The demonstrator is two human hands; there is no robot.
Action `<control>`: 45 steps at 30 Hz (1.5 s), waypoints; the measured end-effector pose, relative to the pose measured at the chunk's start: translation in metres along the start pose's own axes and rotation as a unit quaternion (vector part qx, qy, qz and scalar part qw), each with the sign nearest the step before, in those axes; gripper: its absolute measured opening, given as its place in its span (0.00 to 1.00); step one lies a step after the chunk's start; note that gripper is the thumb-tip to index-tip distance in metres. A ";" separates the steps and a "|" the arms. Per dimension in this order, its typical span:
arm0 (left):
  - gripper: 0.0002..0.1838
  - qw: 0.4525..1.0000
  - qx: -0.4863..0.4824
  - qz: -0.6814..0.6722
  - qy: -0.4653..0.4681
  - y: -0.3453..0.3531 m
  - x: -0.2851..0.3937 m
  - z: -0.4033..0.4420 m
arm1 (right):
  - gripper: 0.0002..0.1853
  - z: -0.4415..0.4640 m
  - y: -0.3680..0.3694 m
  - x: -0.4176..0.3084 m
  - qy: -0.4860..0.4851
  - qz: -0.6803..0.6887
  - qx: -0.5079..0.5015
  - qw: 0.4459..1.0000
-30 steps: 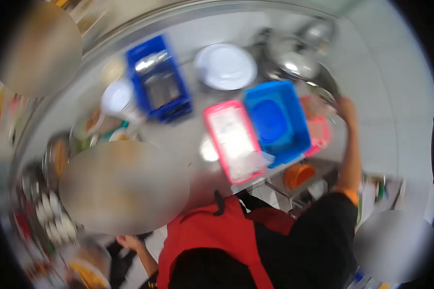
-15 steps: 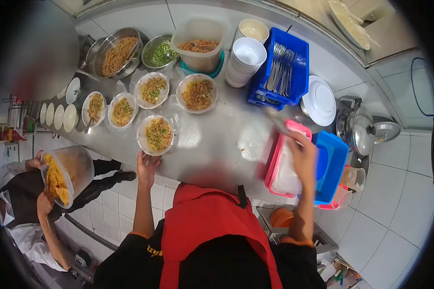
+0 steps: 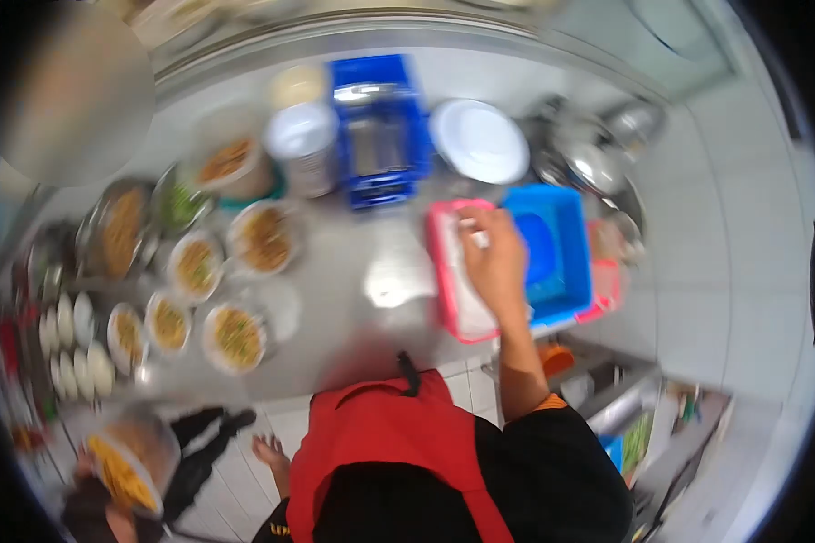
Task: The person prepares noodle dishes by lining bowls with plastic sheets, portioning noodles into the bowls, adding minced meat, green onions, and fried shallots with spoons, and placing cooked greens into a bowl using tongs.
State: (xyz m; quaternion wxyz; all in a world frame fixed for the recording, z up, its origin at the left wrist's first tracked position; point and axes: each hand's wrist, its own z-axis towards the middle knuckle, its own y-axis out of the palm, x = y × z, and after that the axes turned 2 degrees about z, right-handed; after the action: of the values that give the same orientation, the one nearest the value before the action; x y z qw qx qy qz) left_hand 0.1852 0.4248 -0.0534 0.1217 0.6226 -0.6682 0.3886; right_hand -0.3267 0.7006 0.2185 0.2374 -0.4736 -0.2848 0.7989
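My right hand is over the pink-rimmed tub with a whitish top. Its fingers are curled together, and blur hides what they hold, if anything. My left hand hangs below the counter's front edge, empty, with its fingers apart. Nearest to it on the counter is a bowl of noodles with green topping. Beside the tub, on its right, stands a light blue basin with a darker blue piece inside.
Several more filled bowls stand on the steel counter. Behind are stacked white bowls, a blue cutlery bin, white plates and metal pots. At lower left a person holds a tub of yellow pieces.
The view has turned right. My right hand was holding a blurred spoon beside the tub; now the spoon cannot be made out. My left hand has dropped away from the noodle bowl.
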 end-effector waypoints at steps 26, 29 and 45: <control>0.22 0.894 -0.298 0.335 -0.025 0.065 0.007 0.032 | 0.15 0.055 -0.251 0.298 0.340 -0.395 -0.230 0.822; 0.22 0.892 -0.307 0.331 -0.022 0.057 0.005 0.039 | 0.17 0.062 -0.216 0.341 0.391 -0.371 -0.260 0.801; 0.15 0.889 -0.291 0.340 -0.091 0.042 -0.029 -0.014 | 0.11 0.019 -0.080 0.019 0.146 -0.058 -0.184 0.970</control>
State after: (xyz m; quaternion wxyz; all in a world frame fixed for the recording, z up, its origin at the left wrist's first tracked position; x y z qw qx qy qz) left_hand 0.1478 0.4523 -0.0785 0.0965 0.3262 -0.9305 0.1359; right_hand -0.3433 0.7663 0.2687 0.2310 -0.6031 -0.4160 0.6403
